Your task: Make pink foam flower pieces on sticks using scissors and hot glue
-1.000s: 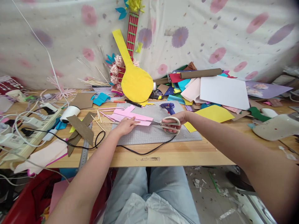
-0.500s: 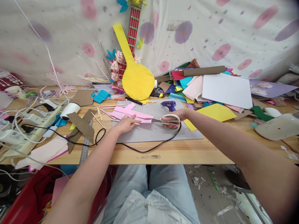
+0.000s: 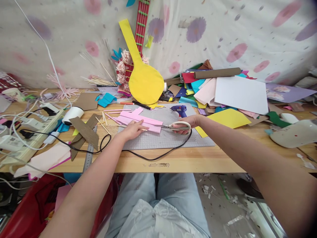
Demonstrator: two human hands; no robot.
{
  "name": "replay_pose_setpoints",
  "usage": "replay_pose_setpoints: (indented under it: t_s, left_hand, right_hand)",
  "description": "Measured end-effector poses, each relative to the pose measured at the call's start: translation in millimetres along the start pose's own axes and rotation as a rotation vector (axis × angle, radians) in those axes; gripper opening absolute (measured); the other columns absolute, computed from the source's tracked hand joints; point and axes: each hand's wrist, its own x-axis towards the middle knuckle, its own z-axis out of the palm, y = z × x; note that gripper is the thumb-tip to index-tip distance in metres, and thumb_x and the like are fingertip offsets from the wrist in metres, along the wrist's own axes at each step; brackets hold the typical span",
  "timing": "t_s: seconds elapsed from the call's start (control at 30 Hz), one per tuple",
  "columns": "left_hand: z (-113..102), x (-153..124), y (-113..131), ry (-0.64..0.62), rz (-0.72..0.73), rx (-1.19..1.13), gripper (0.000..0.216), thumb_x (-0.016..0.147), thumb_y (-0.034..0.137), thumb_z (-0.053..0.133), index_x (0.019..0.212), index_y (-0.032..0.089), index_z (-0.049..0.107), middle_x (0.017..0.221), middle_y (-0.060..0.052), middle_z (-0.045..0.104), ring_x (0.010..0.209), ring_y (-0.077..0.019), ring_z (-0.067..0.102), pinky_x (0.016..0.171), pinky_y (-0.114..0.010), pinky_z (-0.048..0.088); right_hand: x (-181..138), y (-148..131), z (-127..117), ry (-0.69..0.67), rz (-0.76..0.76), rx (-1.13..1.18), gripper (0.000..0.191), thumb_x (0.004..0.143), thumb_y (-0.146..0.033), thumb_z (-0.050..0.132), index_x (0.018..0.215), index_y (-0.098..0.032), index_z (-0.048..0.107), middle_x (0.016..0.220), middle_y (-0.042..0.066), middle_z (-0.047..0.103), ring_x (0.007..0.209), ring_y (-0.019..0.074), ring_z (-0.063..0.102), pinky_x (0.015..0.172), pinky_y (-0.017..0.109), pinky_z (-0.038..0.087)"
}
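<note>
My left hand lies flat with fingers stretched out, pressing down on pink foam strips that rest on a grey cutting mat. My right hand grips white-handled scissors, whose blades point left into the right end of the pink strips. A thin wooden stick lies under my left fingers.
A blue glue gun with a black cord sits behind the scissors. A yellow paddle shape, a paper guitar, piled coloured sheets, cardboard pieces, a metal ruler and a power strip crowd the wooden table.
The scissor handles have closed together, and the blades have moved slightly left into the pink strips. My left hand stays pressed on the strips.
</note>
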Motion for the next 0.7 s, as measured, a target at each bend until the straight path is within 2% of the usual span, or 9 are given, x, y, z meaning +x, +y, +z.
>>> replay_pose_setpoints:
  t_s: [0.2, 0.43, 0.53, 0.6, 0.7]
  left_hand:
    - [-2.7, -0.2, 1.4, 0.015, -0.01, -0.01, 0.036, 0.084, 0.029, 0.036, 0.113, 0.035, 0.057, 0.138, 0.004, 0.035, 0.107, -0.0188, 0.045, 0.094, -0.033, 0.032]
    - [-3.4, 3.7, -4.9, 0.016, 0.005, -0.018, 0.034, 0.084, 0.028, 0.037, 0.109, 0.032, 0.06, 0.134, 0.003, 0.041, 0.112, -0.0188, 0.044, 0.096, -0.032, 0.031]
    - [-0.9, 5.2, -5.7, 0.081, 0.034, -0.032, 0.034, 0.082, 0.029, 0.04, 0.108, 0.03, 0.061, 0.132, 0.002, 0.044, 0.113, -0.0192, 0.043, 0.097, -0.033, 0.03]
    - [-3.1, 4.8, -2.4, 0.149, 0.038, -0.044, 0.031, 0.08, 0.03, 0.043, 0.1, 0.028, 0.065, 0.128, 0.002, 0.048, 0.111, -0.0195, 0.045, 0.096, -0.033, 0.031]
    - [-15.4, 2.7, 6.2, 0.283, -0.05, -0.06, 0.029, 0.079, 0.034, 0.043, 0.086, 0.023, 0.069, 0.119, 0.0, 0.056, 0.106, -0.0201, 0.049, 0.093, -0.032, 0.035]
  right_hand:
    - [-1.8, -8.8, 1.1, -0.002, 0.019, -0.097, 0.052, 0.067, -0.066, 0.05, 0.078, -0.014, 0.049, 0.06, -0.002, 0.045, 0.05, 0.0065, 0.041, 0.046, 0.022, 0.035]
    - [-11.5, -11.3, 1.3, -0.049, 0.04, -0.11, 0.055, 0.068, -0.067, 0.046, 0.082, -0.014, 0.049, 0.065, -0.001, 0.047, 0.056, 0.008, 0.045, 0.05, 0.022, 0.036]
    - [-16.1, -5.2, -1.8, -0.06, 0.036, -0.089, 0.052, 0.071, -0.064, 0.047, 0.086, -0.014, 0.048, 0.066, -0.001, 0.048, 0.056, 0.0077, 0.045, 0.05, 0.021, 0.036]
    - [-18.7, -1.5, -2.7, -0.065, 0.018, -0.076, 0.051, 0.072, -0.062, 0.047, 0.087, -0.014, 0.048, 0.065, -0.001, 0.047, 0.055, 0.0076, 0.045, 0.049, 0.022, 0.036]
    - [-24.6, -1.0, 1.3, -0.037, -0.031, -0.097, 0.049, 0.072, -0.061, 0.048, 0.084, -0.014, 0.048, 0.063, -0.001, 0.047, 0.053, 0.0076, 0.045, 0.048, 0.022, 0.035]
